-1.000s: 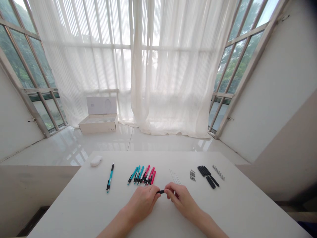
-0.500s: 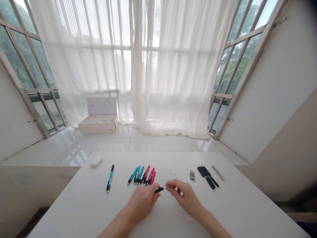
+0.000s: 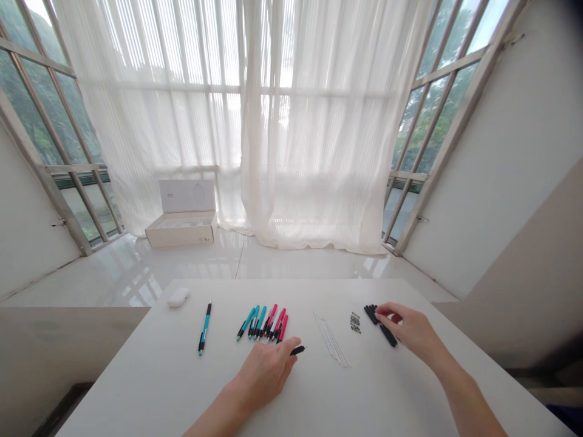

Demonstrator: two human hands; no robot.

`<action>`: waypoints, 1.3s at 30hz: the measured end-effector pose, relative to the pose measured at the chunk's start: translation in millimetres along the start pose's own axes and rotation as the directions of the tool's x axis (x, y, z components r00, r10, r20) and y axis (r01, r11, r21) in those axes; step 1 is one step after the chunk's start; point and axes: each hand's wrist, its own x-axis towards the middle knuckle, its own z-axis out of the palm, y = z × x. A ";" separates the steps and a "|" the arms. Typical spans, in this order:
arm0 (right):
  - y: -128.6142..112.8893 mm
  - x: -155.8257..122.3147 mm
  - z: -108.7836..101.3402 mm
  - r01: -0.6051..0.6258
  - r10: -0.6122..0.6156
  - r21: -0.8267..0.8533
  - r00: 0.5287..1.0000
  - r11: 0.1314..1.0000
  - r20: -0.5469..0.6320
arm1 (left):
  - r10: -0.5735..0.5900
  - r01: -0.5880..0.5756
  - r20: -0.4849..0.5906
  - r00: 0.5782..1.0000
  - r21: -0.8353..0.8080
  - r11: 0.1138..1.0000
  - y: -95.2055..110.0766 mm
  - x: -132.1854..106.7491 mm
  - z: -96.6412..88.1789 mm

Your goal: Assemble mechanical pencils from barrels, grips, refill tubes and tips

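Observation:
My left hand (image 3: 268,369) is closed around a pen barrel (image 3: 297,350). Its black end sticks out past the fingers with a thin tip showing, and the rest is hidden in the palm. Over on the right, my right hand (image 3: 407,325) has thumb and fingers pinched at the black pen grips (image 3: 370,313), on one of them as far as I can see. Another black grip (image 3: 388,335) lies just below those fingertips. Between the hands are thin white refills (image 3: 330,340) and small metal springs (image 3: 355,323).
Several blue pen barrels (image 3: 257,321) and pink pen barrels (image 3: 277,323) lie beyond my left hand. A whole blue pen (image 3: 204,328) and a white earbud case (image 3: 178,297) are on the table's left. An open white box (image 3: 181,233) stands on the ledge by the curtain.
My right hand has left the pen's tip and moved right to the black grips, now covering the row of silver tips. The refills are uncovered. My left hand keeps its hold.

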 end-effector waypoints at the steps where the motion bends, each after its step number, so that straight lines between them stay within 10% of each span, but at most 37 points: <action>1: 13.9 1.1 -5.5 -0.052 0.050 -0.034 0.998 0.998 -0.048 | 0.002 -0.002 -0.005 1.000 0.000 1.000 -0.3 0.0 0.3; 9: 110.8 1.1 -21.3 -0.358 0.359 -0.165 0.933 0.919 -0.025 | 0.011 -0.011 0.007 1.000 0.014 1.000 -0.6 0.1 0.6; 24: 110.7 2.6 -10.5 -0.400 0.404 -0.105 0.915 0.910 0.014 | 0.021 -0.021 0.006 1.000 0.065 0.998 -1.4 0.1 4.0; 32: 12.6 1.0 -2.0 -0.139 0.153 0.069 0.950 0.988 -0.272 | 0.034 -0.035 0.017 0.999 0.104 0.994 -3.2 2.3 3.2; 35: -48.7 -13.0 24.3 0.126 -0.115 0.153 0.990 0.980 -0.078 | 0.027 -0.028 0.013 1.000 0.115 0.993 -2.7 2.9 2.3; 39: -109.1 -43.9 58.4 0.362 -0.407 0.214 0.885 0.907 0.226 | 0.074 -0.074 0.006 0.997 0.118 0.990 -0.5 3.8 0.8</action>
